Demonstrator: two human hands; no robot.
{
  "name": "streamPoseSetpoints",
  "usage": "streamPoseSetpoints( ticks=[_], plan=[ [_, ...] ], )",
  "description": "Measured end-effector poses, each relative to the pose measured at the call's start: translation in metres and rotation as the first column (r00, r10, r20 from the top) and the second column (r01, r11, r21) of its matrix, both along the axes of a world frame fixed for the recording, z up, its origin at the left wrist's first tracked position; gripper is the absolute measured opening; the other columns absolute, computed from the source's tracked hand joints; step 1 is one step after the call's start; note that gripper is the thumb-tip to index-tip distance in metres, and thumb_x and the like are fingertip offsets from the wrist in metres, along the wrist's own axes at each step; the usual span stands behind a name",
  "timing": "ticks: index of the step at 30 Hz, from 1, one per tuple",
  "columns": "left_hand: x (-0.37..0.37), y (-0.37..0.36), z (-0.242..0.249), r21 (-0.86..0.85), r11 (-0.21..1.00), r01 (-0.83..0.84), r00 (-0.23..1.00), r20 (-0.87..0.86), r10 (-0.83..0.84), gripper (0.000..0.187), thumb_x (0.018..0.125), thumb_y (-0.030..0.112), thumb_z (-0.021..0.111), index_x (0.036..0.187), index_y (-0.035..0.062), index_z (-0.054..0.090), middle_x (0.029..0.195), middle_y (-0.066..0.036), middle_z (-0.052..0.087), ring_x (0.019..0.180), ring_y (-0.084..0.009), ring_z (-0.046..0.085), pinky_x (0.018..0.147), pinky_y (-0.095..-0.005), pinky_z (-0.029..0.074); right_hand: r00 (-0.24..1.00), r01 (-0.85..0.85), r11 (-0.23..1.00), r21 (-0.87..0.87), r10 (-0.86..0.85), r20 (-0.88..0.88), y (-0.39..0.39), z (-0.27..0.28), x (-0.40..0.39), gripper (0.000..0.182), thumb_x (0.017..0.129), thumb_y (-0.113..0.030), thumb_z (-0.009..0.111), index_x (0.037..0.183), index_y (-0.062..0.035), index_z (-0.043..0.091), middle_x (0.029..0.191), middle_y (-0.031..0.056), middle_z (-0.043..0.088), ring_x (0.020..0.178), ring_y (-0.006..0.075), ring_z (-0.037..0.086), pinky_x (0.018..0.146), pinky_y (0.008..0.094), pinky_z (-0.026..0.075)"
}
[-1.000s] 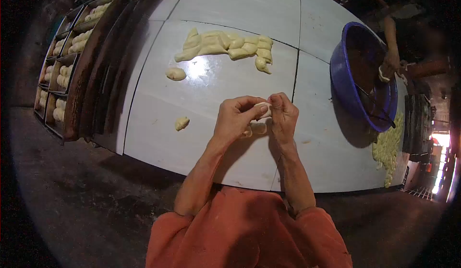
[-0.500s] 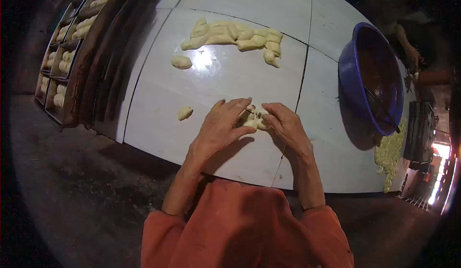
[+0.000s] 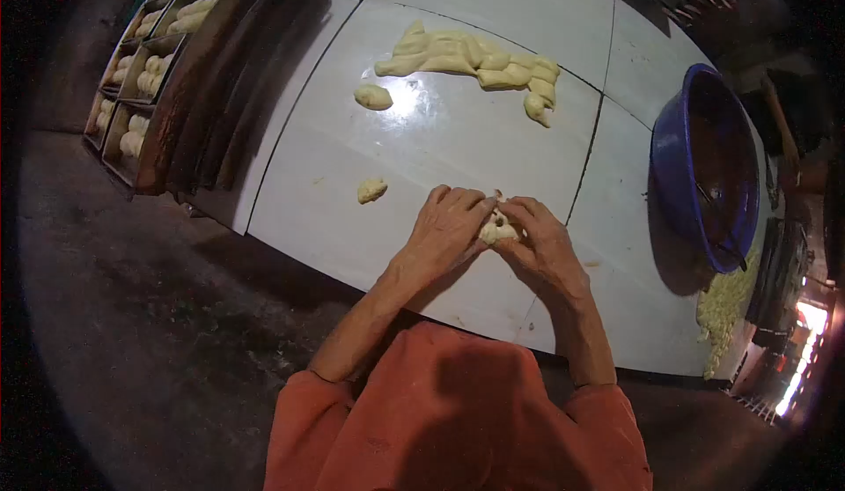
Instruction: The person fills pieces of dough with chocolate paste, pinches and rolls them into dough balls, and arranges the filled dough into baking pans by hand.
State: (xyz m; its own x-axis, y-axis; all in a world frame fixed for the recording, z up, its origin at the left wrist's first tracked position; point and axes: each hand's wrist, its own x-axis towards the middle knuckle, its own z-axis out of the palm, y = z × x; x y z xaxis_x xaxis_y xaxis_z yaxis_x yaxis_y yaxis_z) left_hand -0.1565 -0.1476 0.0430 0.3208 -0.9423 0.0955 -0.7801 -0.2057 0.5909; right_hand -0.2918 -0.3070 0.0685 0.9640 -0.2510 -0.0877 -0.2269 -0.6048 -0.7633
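Between my two hands, near the front edge of the white tiled table, is a small piece of pale dough with a dark spot at its middle. My left hand presses its fingers and thumb round the dough's left side. From the right, my right hand curls its fingers and thumb on the same dough. A small rough dough lump lies to the left of my left hand. Farther back is a smooth oval dough piece, beside a long row of folded dough.
A blue basin with a dark interior stands on the table at the right. Yellowish scraps lie by the right edge. Metal trays holding dough rolls stand at the left, next to dark boards.
The view has shifted, so the table's contents appear moved. Both hands have closed in more tightly on the dough. The person's arm behind the basin no longer shows.
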Motion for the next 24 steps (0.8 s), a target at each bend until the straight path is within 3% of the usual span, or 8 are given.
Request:
streamPoseSetpoints(
  ticks=[2,6,10,12,16,18,21,24],
  plan=[
    [0.001,0.009,0.011,0.017,1.0,-0.021,0.996,0.088,0.02,0.099,0.063,0.029,0.089,0.147,0.0125,0.041,0.148,-0.017,0.042,0.132,-0.0344,0.044,0.112,-0.0488,0.033,0.999,-0.035,0.98,-0.193,0.033,-0.017,-0.004,-0.001,-0.006,0.075,0.076,-0.047,0.078,0.136,-0.0078,0.055,0.137,0.0196,0.052,0.121,0.0376,0.053,0.1,0.0473,0.045],
    [0.019,0.031,0.026,0.202,0.97,-0.136,0.99,-0.018,0.143,0.104,0.06,0.029,0.09,0.15,0.0131,0.039,0.148,-0.018,0.043,0.126,-0.0353,0.05,0.105,-0.0472,0.042,0.993,-0.041,0.949,-0.313,0.073,0.093,-0.004,-0.005,-0.002,0.089,0.073,-0.06,0.076,0.142,-0.0098,0.05,0.139,0.0189,0.051,0.12,0.0362,0.054,0.1,0.0484,0.044],
    [0.027,0.033,0.005,0.028,0.998,-0.047,0.998,-0.039,0.048,0.089,0.066,0.022,0.087,0.143,0.0089,0.045,0.128,-0.014,0.054,0.106,-0.0333,0.06,0.085,-0.043,0.051,0.949,-0.129,0.876,-0.465,0.245,0.198,-0.002,-0.036,0.016,0.074,0.074,-0.049,0.08,0.13,-0.0061,0.058,0.124,0.0145,0.06,0.104,0.0313,0.06,0.087,0.0444,0.049],
    [0.032,0.022,0.004,0.144,0.989,-0.02,0.97,-0.237,0.054,0.068,0.073,0.024,0.082,0.134,0.0085,0.056,0.122,-0.014,0.06,0.101,-0.0333,0.064,0.087,-0.0431,0.053,0.937,-0.149,0.886,-0.439,0.268,0.223,-0.004,-0.046,0.02,0.069,0.074,-0.046,0.08,0.126,-0.0055,0.059,0.118,0.0134,0.061,0.098,0.0301,0.061,0.083,0.0432,0.05],
    [0.041,0.012,0.001,0.069,0.997,0.043,0.969,-0.244,-0.025,0.038,0.076,0.018,0.076,0.109,0.0034,0.064,0.101,-0.016,0.065,0.092,-0.0344,0.064,0.081,-0.045,0.051,0.939,-0.183,0.954,-0.239,0.241,0.246,0.001,-0.037,0.03,0.049,0.076,-0.031,0.081,0.111,-0.0035,0.061,0.097,0.0128,0.064,0.083,0.0295,0.063,0.072,0.041,0.052],
    [0.042,0.018,0.012,0.136,0.99,0.032,0.968,-0.25,0.003,0.037,0.076,0.018,0.076,0.108,0.0036,0.064,0.099,-0.016,0.066,0.091,-0.0347,0.064,0.08,-0.0451,0.051,0.979,-0.134,0.991,-0.014,0.135,0.155,0.009,-0.021,0.032,0.038,0.078,-0.022,0.08,0.104,-0.0024,0.062,0.092,0.0144,0.065,0.082,0.031,0.064,0.073,0.0413,0.053],
    [0.036,0.044,0.027,0.2,0.98,0.013,0.964,-0.263,0.041,0.038,0.076,0.022,0.077,0.107,0.0045,0.064,0.093,-0.016,0.066,0.089,-0.0348,0.065,0.077,-0.0449,0.051,0.954,-0.174,0.985,0.021,0.163,0.25,0.025,-0.009,0.031,0.037,0.077,-0.023,0.081,0.104,-0.0035,0.064,0.095,0.0144,0.065,0.085,0.0322,0.065,0.074,0.0413,0.053],
    [0.031,0.069,0.026,0.281,0.956,-0.084,0.979,-0.156,0.132,0.044,0.078,0.025,0.078,0.114,0.0063,0.062,0.095,-0.014,0.065,0.085,-0.033,0.066,0.073,-0.0443,0.053,0.923,-0.256,0.949,-0.181,0.296,0.247,0.043,-0.02,0.039,0.048,0.08,-0.035,0.078,0.115,-0.0052,0.062,0.105,0.015,0.064,0.094,0.0327,0.063,0.081,0.043,0.05]
  ],
)
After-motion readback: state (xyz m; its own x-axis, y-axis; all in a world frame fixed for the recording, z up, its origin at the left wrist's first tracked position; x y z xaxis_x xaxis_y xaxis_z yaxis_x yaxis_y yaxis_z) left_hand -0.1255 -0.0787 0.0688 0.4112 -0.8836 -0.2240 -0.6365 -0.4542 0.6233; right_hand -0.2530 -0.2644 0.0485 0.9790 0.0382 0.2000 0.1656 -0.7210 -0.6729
